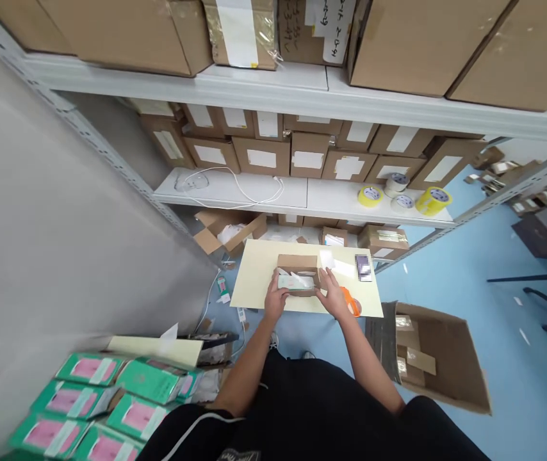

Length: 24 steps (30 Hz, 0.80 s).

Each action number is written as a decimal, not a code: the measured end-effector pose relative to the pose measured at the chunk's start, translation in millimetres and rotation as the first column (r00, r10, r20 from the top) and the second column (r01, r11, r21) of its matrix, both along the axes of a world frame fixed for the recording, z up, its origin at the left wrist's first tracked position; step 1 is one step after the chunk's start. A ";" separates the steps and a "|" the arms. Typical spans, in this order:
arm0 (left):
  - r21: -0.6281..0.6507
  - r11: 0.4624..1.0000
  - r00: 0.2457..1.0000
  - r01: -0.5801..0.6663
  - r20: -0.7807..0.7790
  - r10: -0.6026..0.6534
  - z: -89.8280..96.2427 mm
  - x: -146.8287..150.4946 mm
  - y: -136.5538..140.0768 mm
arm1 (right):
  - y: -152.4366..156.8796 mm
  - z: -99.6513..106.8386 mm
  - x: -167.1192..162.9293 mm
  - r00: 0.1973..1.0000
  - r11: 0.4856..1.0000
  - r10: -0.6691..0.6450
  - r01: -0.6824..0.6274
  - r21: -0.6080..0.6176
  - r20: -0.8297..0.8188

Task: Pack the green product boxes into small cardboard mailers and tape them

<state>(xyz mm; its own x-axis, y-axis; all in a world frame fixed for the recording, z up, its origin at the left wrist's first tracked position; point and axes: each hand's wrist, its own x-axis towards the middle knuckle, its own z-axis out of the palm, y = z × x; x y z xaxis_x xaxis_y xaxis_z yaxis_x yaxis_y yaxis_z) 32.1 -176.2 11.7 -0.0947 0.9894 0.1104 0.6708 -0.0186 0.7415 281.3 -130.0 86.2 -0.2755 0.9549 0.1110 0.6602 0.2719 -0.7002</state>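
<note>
On the pale yellow tabletop [248, 282], the small open cardboard box [302, 293] sits between our hands with a whitish-green packet [296, 282] in it, and we judge the carton light and fairly stiff, though its thin walls could buckle if squeezed, so it is best taken by its two short ends. Both our forearms reach forward and converge, our left hand [274, 299] curled round the left end and holding it, our right hand [332, 296] at the right end with fingers spread, whether gripping or merely resting we cannot tell.
</note>
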 end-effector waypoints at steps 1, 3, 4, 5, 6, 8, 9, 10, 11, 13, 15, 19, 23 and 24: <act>-0.021 0.999 1.000 0.029 0.002 -0.029 -5.6 -5.7 12.8 | 1.4 -0.3 -4.8 1.000 1.000 -0.011 0.012 -0.005 0.008; -0.082 0.994 0.997 0.076 0.003 -0.076 -18.3 -17.1 32.5 | 2.2 -1.7 -12.4 0.999 0.999 -0.044 0.044 -0.018 0.022; -0.114 0.989 0.996 0.090 0.005 -0.090 -25.2 -23.0 38.9 | 1.6 -3.3 -15.2 0.998 0.998 -0.062 0.063 -0.029 0.028; -0.134 0.986 0.995 0.099 0.011 -0.098 -32.3 -29.2 42.9 | 0.5 -5.7 -17.3 0.996 0.996 -0.080 0.082 -0.042 0.034; -0.146 0.983 0.994 0.107 0.020 -0.105 -39.4 -35.5 44.8 | -1.1 -9.0 -18.9 0.994 0.993 -0.099 0.101 -0.057 0.040; -0.174 0.982 0.997 0.074 0.038 -0.069 -52.6 -48.2 43.8 | -4.8 -19.2 -20.7 0.989 0.986 -0.139 0.142 -0.090 0.043; -0.201 0.979 0.999 0.024 0.049 -0.015 -58.4 -54.2 41.9 | -6.4 -26.0 -21.1 0.986 0.980 -0.162 0.165 -0.108 0.037; -0.247 0.968 0.996 -0.048 0.066 0.066 -63.5 -59.7 39.7 | -7.7 -33.8 -21.3 0.982 0.973 -0.188 0.190 -0.131 0.024; -0.309 0.943 0.983 -0.124 0.089 0.158 -67.7 -64.6 37.6 | -8.7 -42.4 -21.4 0.976 0.962 -0.220 0.217 -0.163 0.004; -0.431 0.878 0.939 -0.208 0.163 0.302 -73.3 -72.6 34.3 | -10.1 -60.9 -21.5 0.948 0.920 -0.314 0.292 -0.263 -0.045; -0.465 0.860 0.902 -0.208 0.249 0.352 -74.7 -77.7 32.5 | -11.8 -78.8 -21.5 0.895 0.845 -0.437 0.373 -0.384 -0.090; -0.241 0.965 0.954 -0.103 0.249 0.164 -68.0 -78.2 30.8 | -19.4 -102.9 -22.5 0.801 0.715 -0.583 0.427 -0.554 -0.135; -0.231 0.942 0.970 0.243 0.082 -0.230 -63.6 -72.2 27.4 | -26.0 -107.6 -31.2 0.846 0.758 -0.501 0.328 -0.564 -0.180; -0.271 0.923 0.962 0.273 0.053 -0.268 -64.4 -71.4 26.2 | -25.9 -106.6 -35.0 0.855 0.778 -0.479 0.309 -0.547 -0.198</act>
<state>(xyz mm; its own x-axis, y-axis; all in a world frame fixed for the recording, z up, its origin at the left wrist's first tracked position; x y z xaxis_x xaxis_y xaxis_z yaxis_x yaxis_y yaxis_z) -39.3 -149.9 -52.6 0.1813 0.9691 -0.1670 0.6575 0.0068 0.7535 246.3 -155.9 -20.5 0.1061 0.9198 -0.3777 0.3571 -0.3898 -0.8489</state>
